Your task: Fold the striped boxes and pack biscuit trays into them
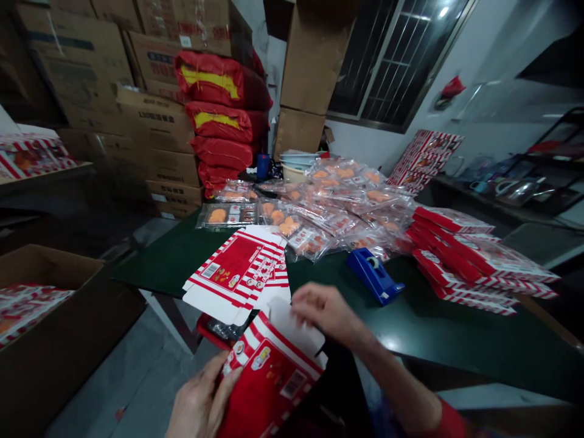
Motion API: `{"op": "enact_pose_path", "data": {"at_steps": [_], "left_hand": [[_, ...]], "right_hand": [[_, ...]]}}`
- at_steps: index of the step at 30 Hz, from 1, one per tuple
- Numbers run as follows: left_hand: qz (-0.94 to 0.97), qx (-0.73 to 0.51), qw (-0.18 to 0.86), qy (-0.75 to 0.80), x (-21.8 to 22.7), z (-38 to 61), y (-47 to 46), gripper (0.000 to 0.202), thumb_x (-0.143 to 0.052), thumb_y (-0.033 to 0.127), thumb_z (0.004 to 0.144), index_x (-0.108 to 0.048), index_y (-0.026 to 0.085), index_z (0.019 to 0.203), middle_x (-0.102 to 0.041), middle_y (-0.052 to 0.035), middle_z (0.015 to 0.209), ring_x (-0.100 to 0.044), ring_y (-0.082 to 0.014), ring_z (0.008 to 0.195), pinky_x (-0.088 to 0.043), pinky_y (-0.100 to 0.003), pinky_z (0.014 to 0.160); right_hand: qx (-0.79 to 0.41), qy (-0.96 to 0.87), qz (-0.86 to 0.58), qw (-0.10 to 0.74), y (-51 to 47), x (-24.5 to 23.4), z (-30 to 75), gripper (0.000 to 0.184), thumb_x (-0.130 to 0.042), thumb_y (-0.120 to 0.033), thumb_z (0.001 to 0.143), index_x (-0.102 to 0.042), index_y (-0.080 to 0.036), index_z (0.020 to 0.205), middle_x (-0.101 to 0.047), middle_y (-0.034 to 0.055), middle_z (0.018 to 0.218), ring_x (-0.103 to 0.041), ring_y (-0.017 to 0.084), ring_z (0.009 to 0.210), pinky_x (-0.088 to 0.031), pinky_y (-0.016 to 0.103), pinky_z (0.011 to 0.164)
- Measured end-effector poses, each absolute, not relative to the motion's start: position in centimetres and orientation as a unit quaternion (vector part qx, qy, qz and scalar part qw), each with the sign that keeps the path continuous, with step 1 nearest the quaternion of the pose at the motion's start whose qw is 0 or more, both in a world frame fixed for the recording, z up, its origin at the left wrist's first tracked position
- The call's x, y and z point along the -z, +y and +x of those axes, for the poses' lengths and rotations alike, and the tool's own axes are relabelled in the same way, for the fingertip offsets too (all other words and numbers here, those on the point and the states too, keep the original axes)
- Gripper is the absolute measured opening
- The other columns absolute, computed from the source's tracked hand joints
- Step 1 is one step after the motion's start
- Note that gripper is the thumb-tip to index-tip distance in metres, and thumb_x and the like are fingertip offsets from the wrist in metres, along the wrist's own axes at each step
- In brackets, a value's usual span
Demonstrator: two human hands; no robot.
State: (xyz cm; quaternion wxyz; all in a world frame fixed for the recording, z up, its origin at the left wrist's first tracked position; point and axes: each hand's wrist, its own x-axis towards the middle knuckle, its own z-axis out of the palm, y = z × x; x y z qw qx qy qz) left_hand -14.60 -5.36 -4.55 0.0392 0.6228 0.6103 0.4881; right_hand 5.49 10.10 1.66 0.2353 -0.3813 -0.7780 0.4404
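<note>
In the head view my left hand (201, 392) is closed round the side of a red-and-white striped carton (269, 377). The carton is tilted, its top end open with white flaps standing up. At that open end is my right hand (326, 313), fingers curled over the white flap and smeared by motion. Whether it grips the flap I cannot tell. Beyond the carton, flat printed cartons (232, 267) lie on the table's near edge. A blue tape dispenser (374, 275) stands beyond my right hand.
Clear plastic packs with orange pieces (319, 213) are heaped across the green table (159, 258). Filled-looking striped boxes (474, 255) are stacked at the right. An open cardboard box (55, 267) stands at the left, and red sacks (223, 115) are piled behind.
</note>
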Motion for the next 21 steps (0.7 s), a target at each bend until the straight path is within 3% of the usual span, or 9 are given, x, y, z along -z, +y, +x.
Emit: {"op": "enact_pose_path", "data": {"at_steps": [2,3,5,9,12,17,21], "left_hand": [[0.56,-0.508,0.122,0.643,5.6,-15.6,-5.3,0.035,-0.054,0.054,0.082,-0.067,0.023,0.088,-0.074,-0.0012,0.067,-0.069,-0.0159,0.05,-0.052,-0.015,0.045],[0.526,-0.509,0.165,0.661,5.9,-16.1,-5.4,0.04,-0.054,0.059,0.079,-0.068,0.022,0.085,-0.074,-0.0013,0.065,-0.068,-0.0163,0.049,-0.052,-0.015,0.044],[0.459,-0.505,0.238,0.691,6.1,-16.7,-5.6,0.05,-0.056,0.068,0.071,-0.069,0.02,0.081,-0.074,-0.0025,0.067,-0.069,-0.0176,0.053,-0.052,-0.016,0.046],[0.36,-0.521,0.318,0.705,6.0,-16.8,-5.5,0.059,-0.064,0.075,0.053,-0.069,0.019,0.069,-0.074,-0.0036,0.07,-0.071,-0.0213,0.064,-0.055,-0.018,0.053],[0.317,-0.537,0.357,0.695,6.3,-16.7,-5.3,0.059,-0.068,0.074,0.047,-0.067,0.019,0.067,-0.073,-0.0031,0.07,-0.07,-0.0227,0.068,-0.055,-0.019,0.055],[0.293,-0.541,0.421,0.666,6.9,-17.2,-4.4,0.057,-0.064,0.07,0.06,-0.066,0.017,0.083,-0.071,-0.002,0.066,-0.066,-0.0203,0.056,-0.054,-0.023,0.049],[0.292,-0.546,0.491,0.613,6.8,-16.4,-2.4,0.057,-0.062,0.064,0.069,-0.064,0.015,0.097,-0.071,-0.0027,0.064,-0.065,-0.0203,0.054,-0.053,-0.026,0.052]], "right_hand": [[-0.148,-0.85,-0.441,0.246,15.4,-1.5,5.9,0.035,-0.061,-0.025,0.08,-0.058,-0.019,0.115,-0.062,0.0117,0.114,-0.06,0.024,0.099,-0.048,0.035,0.077],[-0.014,-0.877,-0.445,0.178,18.0,-1.3,6.2,0.049,-0.063,-0.02,0.077,-0.052,-0.018,0.124,-0.052,0.0162,0.129,-0.052,0.029,0.115,-0.045,0.041,0.086],[0.045,-0.899,-0.42,0.117,22.4,-0.8,6.6,0.061,-0.065,-0.006,0.07,-0.05,-0.017,0.128,-0.046,0.0185,0.137,-0.042,0.034,0.126,-0.04,0.046,0.094],[0.062,-0.926,-0.37,0.05,25.5,0.0,6.9,0.047,-0.05,-0.002,0.081,-0.054,-0.017,0.125,-0.056,0.0162,0.125,-0.048,0.029,0.12,-0.04,0.042,0.094],[0.08,-0.927,-0.367,0.026,23.1,0.0,7.0,0.038,-0.038,-0.005,0.088,-0.055,-0.012,0.122,-0.059,0.0177,0.117,-0.053,0.027,0.113,-0.045,0.038,0.087],[0.079,-0.9,-0.43,0.001,14.6,0.0,6.5,0.034,-0.029,-0.006,0.091,-0.058,-0.005,0.107,-0.064,0.0208,0.094,-0.064,0.028,0.087,-0.05,0.036,0.065],[0.032,-0.889,-0.458,-0.005,10.3,0.5,5.6,0.023,-0.047,-0.023,0.09,-0.058,-0.011,0.105,-0.067,0.0136,0.089,-0.066,0.025,0.077,-0.049,0.032,0.059]]}}
